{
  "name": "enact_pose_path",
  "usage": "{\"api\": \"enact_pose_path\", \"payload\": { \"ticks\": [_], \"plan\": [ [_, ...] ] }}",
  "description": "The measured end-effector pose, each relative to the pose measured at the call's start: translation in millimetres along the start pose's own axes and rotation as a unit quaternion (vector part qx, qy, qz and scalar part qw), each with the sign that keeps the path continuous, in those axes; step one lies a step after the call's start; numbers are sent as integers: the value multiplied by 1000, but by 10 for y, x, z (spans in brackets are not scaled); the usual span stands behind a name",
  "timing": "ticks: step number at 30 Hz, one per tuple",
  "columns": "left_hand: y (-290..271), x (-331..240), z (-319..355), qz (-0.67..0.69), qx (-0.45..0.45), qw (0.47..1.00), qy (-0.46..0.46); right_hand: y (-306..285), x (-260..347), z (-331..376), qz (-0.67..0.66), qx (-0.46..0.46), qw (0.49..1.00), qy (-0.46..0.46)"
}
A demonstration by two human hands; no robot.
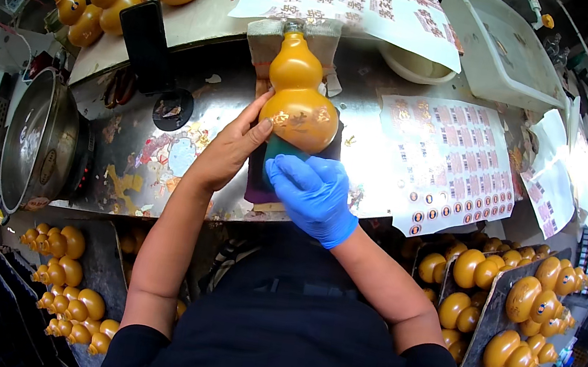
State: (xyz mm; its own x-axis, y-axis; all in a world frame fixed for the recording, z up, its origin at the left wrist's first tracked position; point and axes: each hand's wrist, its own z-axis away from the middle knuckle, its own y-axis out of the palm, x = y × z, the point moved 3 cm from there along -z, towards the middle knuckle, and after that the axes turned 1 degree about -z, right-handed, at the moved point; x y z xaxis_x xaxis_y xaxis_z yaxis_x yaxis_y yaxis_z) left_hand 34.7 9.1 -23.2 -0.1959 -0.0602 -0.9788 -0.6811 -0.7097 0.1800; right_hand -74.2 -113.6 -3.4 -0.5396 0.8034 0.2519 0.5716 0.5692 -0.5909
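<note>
We work at a stained metal surface [161, 156] in a crowded workshop, with trays of yellow gourd-shaped bottles to both sides. The piece in hand is one gourd bottle [300, 93], glossy amber-yellow with a gold decal on its lower bulb. It lies at the centre of the surface with its neck pointing far and its upper bulb resting on a folded cloth pad [330, 41].

Our left hand [227, 151] is bare and open, with fingers extended and the fingertips pressed flat against the left flank of the lower bulb. Our right hand [313, 195] wears a blue glove and is closed around a dark teal pad [280, 149], which it holds against the near underside of the bulb.

We judge the bottle to be rigid and glazed, therefore slippery and probably breakable if knocked. Its round form will roll unless steadied. The narrow waist between the two bulbs is the most secure place to take hold; the decal area should be kept free of finger pressure.

Surrounding items:
- Decal sheets [457, 162] lie to the right, and a second sheet [359, 0] lies at the far side.
- A black phone [144, 40] leans at the far left.
- A metal pot [38, 138] stands at the left edge.
- Finished bottles fill the near right tray [517, 316] and the near left tray [70, 279].

The cloth pad and the sheets crowd the bottle closely.
</note>
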Motion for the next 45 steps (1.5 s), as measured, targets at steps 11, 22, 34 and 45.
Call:
{"api": "enact_pose_path", "payload": {
  "ticks": [11,22,34,45],
  "plan": [
    [53,-144,12,-65,-72,994,59,-491,-398,-17,-484,-8,692,535],
    [138,-85,-96,-41,-79,996,-19,-107,-962,-194,-400,222,709,537],
    [63,19,-109,33,-55,998,-25,-69,-1080,-207,-461,198,678,537],
    [159,90,4,-29,-84,996,29,-36,-959,70,-490,141,665,546]
  ]
}}
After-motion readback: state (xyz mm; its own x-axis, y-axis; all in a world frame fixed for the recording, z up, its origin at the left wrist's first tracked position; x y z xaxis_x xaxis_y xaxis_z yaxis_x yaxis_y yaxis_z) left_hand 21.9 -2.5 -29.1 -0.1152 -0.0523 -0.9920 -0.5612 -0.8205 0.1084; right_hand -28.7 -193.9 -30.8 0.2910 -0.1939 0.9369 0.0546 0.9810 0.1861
